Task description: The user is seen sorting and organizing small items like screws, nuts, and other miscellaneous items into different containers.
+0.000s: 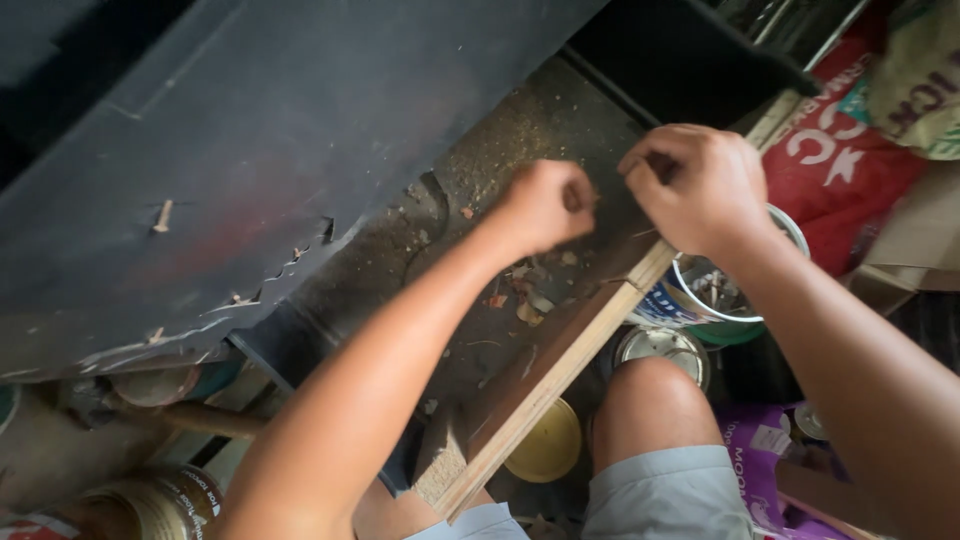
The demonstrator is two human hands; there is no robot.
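Both fists curled tight, right hand [695,185] and left hand [545,205], just above the long wooden strip [560,365] slanting under the fingers, maybe pinching something too small to tell, paint tin [715,300] just beside.

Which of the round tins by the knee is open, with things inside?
The white tin under the right hand, beside the wooden strip: its mouth shows small metal pieces. The silver-lidded tin and yellow-lidded tin nearer the knee are covered.

A long, pale wooden strip [560,370] slants from near the knee up toward the fists, over the sawdust-strewn floor.
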